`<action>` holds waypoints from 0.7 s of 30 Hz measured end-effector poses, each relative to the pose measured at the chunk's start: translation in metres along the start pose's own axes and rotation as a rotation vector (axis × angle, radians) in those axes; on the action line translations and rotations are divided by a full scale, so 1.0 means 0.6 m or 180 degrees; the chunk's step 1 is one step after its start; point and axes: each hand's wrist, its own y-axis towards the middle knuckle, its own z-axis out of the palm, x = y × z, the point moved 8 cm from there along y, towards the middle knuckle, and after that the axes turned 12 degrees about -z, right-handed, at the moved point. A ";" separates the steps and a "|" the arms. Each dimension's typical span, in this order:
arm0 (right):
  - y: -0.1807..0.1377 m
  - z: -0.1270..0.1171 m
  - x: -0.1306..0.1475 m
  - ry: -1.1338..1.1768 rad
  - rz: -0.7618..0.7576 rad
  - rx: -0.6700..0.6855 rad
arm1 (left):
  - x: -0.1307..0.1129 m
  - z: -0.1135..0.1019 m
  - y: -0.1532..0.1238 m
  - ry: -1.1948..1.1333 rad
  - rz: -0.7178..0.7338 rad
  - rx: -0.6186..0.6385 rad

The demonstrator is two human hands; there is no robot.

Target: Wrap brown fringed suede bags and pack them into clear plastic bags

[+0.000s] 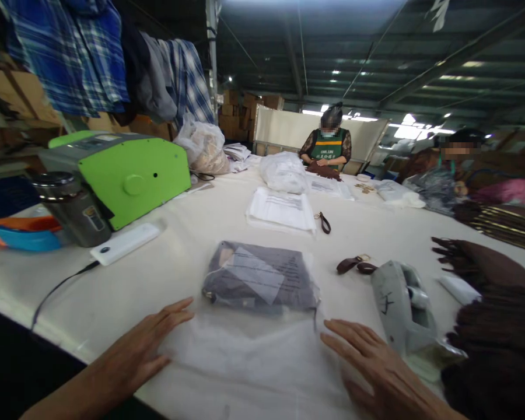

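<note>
Both hands, left hand [137,347] and right hand [374,364], lie flat with fingers spread, gripping nothing, pressing the clear polybag [249,350] smooth below the bagged dark garment [260,277].

Left grip [133,350], right grip [378,367]: bare, no gloves, no rings; forearms unsleeved.

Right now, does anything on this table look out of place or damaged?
Nothing stands out. Both hands, left hand and right hand, lie flat on a clear bag holding a folded dark garment; the tape dispenser sits upright beside it.
</note>
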 end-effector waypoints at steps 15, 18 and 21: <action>-0.025 0.008 0.001 0.0396 -0.0070 -0.1018 | 0.012 -0.004 -0.028 -0.0295 -0.0041 -0.1098; -0.023 0.005 0.018 0.0521 -0.0184 -0.0588 | 0.028 0.011 -0.031 -0.0372 -0.0112 -0.1157; -0.025 0.008 0.019 0.0712 -0.0041 -0.0294 | 0.043 0.029 -0.027 -0.0652 -0.0147 -0.1083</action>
